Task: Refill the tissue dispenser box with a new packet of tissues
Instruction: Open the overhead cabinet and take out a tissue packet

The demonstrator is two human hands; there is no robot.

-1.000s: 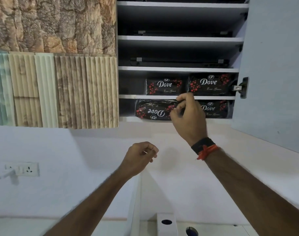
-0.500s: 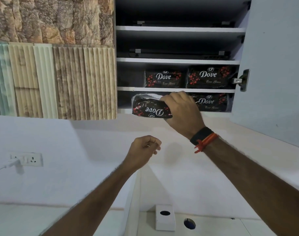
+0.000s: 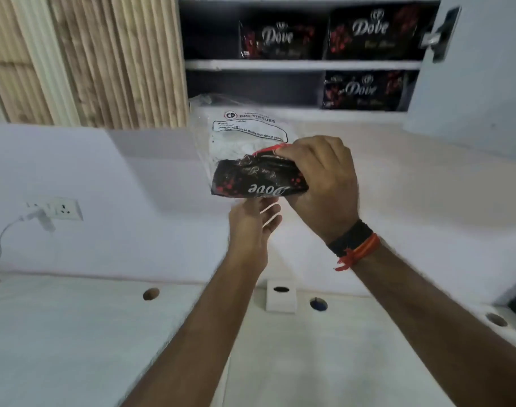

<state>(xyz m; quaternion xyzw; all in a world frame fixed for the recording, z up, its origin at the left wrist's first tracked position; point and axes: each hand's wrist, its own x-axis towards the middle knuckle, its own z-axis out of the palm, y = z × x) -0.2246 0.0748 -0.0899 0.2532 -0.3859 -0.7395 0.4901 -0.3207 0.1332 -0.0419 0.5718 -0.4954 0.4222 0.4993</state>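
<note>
My right hand (image 3: 324, 177) grips a tissue packet (image 3: 250, 160) in front of the white wall, below the open cabinet. The packet has a black "Dove" printed side facing down and a clear side with white tissues and a "Big Tissues" label facing up. My left hand (image 3: 255, 224) is open just under the packet, fingers spread, near its lower edge; I cannot tell if it touches. A small white box (image 3: 281, 296) with a dark oval opening on top stands on the counter below.
Three more black Dove packets (image 3: 365, 30) lie on the cabinet shelves (image 3: 303, 65). The open cabinet door (image 3: 471, 69) hangs at the right. The white counter (image 3: 104, 333) has round holes. A wall socket (image 3: 61, 210) with a plugged charger is at the left.
My right hand has pulled the packet out of the lowest shelf and brought it down in front of the wall. My left hand has opened and risen under it. The view has tilted downward.
</note>
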